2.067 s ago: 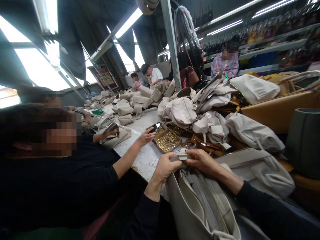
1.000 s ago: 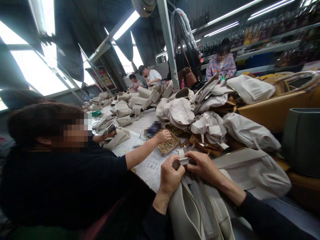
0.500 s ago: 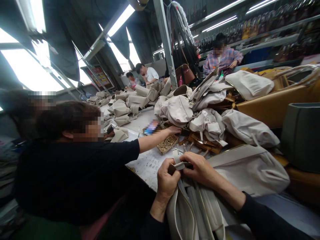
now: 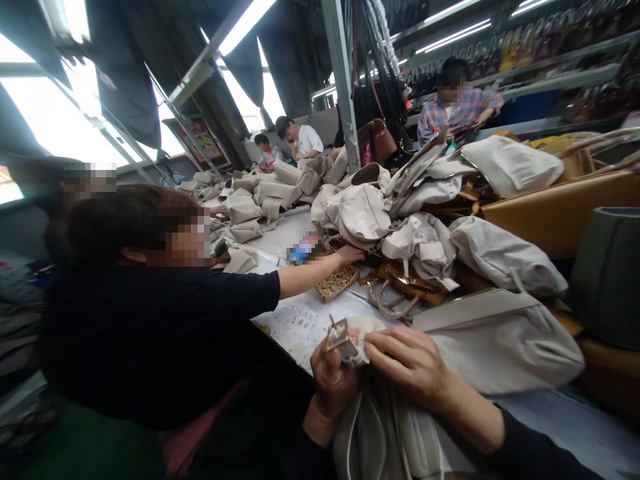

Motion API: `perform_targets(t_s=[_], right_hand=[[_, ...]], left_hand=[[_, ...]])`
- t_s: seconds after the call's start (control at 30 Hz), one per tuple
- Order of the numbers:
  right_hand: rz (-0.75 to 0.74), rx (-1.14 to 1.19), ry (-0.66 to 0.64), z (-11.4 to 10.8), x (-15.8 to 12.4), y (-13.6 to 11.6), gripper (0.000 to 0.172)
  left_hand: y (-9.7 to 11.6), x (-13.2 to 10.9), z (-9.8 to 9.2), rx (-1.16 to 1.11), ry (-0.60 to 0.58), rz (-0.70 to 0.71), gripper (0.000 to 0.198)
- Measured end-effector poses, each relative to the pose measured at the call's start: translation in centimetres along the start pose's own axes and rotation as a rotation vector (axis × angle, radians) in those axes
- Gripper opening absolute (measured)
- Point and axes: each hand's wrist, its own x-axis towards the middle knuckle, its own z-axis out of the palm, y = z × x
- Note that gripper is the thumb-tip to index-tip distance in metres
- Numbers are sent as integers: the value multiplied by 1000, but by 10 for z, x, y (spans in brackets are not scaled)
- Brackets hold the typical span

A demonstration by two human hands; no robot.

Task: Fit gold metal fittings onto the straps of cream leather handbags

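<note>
My left hand (image 4: 334, 380) is closed around the end of a cream bag strap, and a square metal buckle (image 4: 342, 337) stands up from its fingers with the prong tilted out. From the other side my right hand (image 4: 413, 363) pinches the pale strap material (image 4: 371, 325) close to the buckle; its thumb is hidden. Below both hands hangs a cream handbag (image 4: 380, 433), its folds and edges running down toward the bottom of the view. Part of the strap is covered by my fingers.
A co-worker in black reaches an arm (image 4: 313, 272) across the table beside a box of small brass-coloured fittings (image 4: 337, 283). Cream bags (image 4: 367, 213) lie heaped behind it. Another cream bag (image 4: 505, 340) lies right of my hands, near a dark green bag (image 4: 607, 280).
The strap has been turned, so the buckle now faces up and forward above my left hand. My right hand has shifted slightly right, its fingers flatter along the strap.
</note>
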Motion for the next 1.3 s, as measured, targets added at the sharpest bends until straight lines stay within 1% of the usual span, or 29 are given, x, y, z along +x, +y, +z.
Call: perform_targets(t_s=[0.1,0.2,0.33,0.43,0.5,0.6,0.67,0.73,0.77,0.8,0.87,0.93,1.0,1.1,1.17,1.23,1.3], right_hand=[[-46,17,18,-4,1,-3,27],[-51,10,16,-5,3,-2,27],[-17,-33,-28,-3,2,1,27],[16,-45,-47,3,-2,4,25],[30,-40,-59,6,-3,5,24],[55,10,-101,5,-1,4,25],[93,120,-157,1,2,5,28],[177,303,-239,-6,8,8,27],[243,397,-277,-9,11,12,25],[324,484,-312,-11,14,17,23],[522,622,-379,-14,24,31,25],[677,657,-449,-12,37,48,29],[719,551,-496,-6,52,66,31],[628,158,-560,15,77,92,32],[571,-40,-632,36,92,107,30],[539,-129,-713,61,103,121,24],[518,-187,-785,86,110,132,19]], left_hand=[[3,-1,0,8,25,60,26],[4,1,-2,6,7,79,30],[0,9,-8,-3,-89,148,38],[-4,17,-11,32,-214,213,35],[-5,19,-9,70,-251,234,31],[-6,12,-4,109,-187,202,27],[-5,5,-1,118,-143,160,26],[-3,0,-1,107,-143,141,28],[-2,-1,-2,89,-160,146,29],[-1,-2,-3,66,-182,158,31],[0,0,-7,25,-220,178,33],[-1,1,-9,-2,-221,194,33],[-4,1,-10,-19,-196,205,31],[-6,-2,-7,-21,-142,207,29],[-6,-3,-3,-8,-90,178,27],[-4,-5,2,-3,-54,149,24],[-3,-6,5,-5,-55,145,22]])
